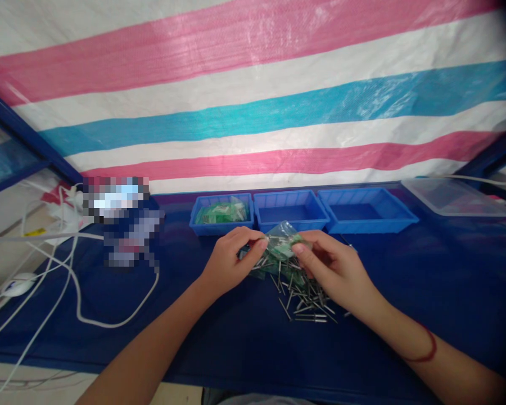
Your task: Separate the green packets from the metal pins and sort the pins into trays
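Note:
My left hand [231, 260] and my right hand [326, 267] both pinch a small clear plastic bag [280, 242] with green pieces inside, held just above the dark blue table [425, 270]. Each hand grips one side of the bag between thumb and fingers. Under and in front of the bag lies a loose pile of thin metal pins [306, 301]. A few more small clear bags lie flat beneath my left hand's fingers.
Three blue trays stand at the back: the left tray [221, 214] holds filled green bags, the middle tray [290, 210] and the right tray [366, 209] look bare. A clear plastic lid [455, 197] lies far right. White cables [67, 275] trail at the left. A striped tarp hangs behind.

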Tool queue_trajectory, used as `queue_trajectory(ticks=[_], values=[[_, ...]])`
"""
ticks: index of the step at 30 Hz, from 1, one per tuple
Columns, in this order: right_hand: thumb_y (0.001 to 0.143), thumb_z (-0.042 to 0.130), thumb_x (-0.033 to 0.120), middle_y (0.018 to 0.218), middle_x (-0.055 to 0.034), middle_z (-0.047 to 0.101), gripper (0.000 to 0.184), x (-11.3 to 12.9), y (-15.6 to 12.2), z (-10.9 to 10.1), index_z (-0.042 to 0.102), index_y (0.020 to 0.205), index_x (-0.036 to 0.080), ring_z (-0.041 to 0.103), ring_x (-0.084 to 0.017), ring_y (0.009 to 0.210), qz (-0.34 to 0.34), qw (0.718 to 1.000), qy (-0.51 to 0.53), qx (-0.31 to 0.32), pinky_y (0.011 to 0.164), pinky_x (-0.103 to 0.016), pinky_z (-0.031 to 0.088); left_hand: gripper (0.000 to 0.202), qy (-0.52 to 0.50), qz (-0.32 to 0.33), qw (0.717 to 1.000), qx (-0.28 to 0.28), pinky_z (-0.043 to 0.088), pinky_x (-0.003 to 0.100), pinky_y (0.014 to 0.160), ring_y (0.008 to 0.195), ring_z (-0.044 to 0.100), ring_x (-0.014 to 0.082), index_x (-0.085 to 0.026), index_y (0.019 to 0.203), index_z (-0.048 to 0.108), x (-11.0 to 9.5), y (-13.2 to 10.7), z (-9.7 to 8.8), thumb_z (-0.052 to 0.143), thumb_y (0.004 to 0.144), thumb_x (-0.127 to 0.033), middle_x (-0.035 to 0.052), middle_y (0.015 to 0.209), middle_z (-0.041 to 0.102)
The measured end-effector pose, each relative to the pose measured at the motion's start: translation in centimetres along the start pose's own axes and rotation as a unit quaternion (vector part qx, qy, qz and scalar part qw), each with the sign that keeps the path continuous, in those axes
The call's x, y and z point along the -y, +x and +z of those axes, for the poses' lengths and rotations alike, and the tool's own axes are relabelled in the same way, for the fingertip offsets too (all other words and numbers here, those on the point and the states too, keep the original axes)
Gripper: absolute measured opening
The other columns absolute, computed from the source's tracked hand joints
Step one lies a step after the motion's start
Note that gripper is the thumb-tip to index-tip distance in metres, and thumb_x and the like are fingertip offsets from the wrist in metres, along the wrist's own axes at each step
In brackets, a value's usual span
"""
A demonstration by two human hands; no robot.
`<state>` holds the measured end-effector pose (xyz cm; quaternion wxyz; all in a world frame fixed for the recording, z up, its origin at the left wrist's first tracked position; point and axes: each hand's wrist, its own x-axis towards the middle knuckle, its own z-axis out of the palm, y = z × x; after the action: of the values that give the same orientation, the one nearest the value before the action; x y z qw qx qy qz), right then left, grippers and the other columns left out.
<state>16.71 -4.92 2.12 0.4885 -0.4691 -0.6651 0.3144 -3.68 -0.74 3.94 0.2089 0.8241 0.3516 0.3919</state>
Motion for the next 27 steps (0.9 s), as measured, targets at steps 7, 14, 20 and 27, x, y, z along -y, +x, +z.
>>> queue_trajectory(ticks=[7,14,20,27], values=[[0.088,0.058,0.038,0.073,-0.0019,0.067,0.022,0.2,0.0,0.0,0.066,0.101,0.022,0.059,-0.013,0.054,0.013,0.998,0.058,-0.036,0.048,-0.025,0.05,0.025,-0.071,-0.062,0.995,0.014,0.049,0.021,0.061,0.063,0.063,0.0122,-0.017,0.105,0.068,-0.5,-0.1,0.0,0.05,0.091,-0.028,0.0016,0.073,0.072],[0.091,0.053,0.037,0.067,-0.0008,0.064,0.018,0.6,0.1,-0.1,0.065,0.094,0.023,0.061,-0.014,0.055,0.0,0.998,0.04,-0.042,0.048,-0.026,0.05,0.021,-0.082,-0.069,0.994,0.01,0.051,0.025,0.068,0.07,0.063,0.0144,-0.017,0.089,0.07,-0.1,-0.2,0.3,0.057,0.088,-0.033,0.0037,0.078,0.07],[0.09,0.055,0.032,0.071,0.0,0.059,0.018,0.1,0.0,0.3,0.056,0.106,0.024,0.059,-0.014,0.058,-0.014,0.998,0.057,-0.035,0.051,-0.028,0.048,0.019,-0.076,-0.061,0.995,-0.021,0.053,0.025,0.07,0.071,0.062,0.0129,-0.019,0.101,0.065,0.3,-0.3,0.9,0.063,0.084,-0.029,0.0032,0.086,0.069],[0.09,0.055,0.027,0.073,0.0016,0.057,0.029,-0.1,0.0,0.3,0.045,0.117,0.027,0.054,-0.014,0.056,-0.022,0.996,0.078,-0.033,0.051,-0.029,0.045,0.026,-0.05,-0.062,0.997,-0.019,0.053,0.026,0.072,0.074,0.063,0.0134,-0.02,0.11,0.065,0.5,-0.2,0.8,0.061,0.086,-0.026,0.0031,0.088,0.07]])
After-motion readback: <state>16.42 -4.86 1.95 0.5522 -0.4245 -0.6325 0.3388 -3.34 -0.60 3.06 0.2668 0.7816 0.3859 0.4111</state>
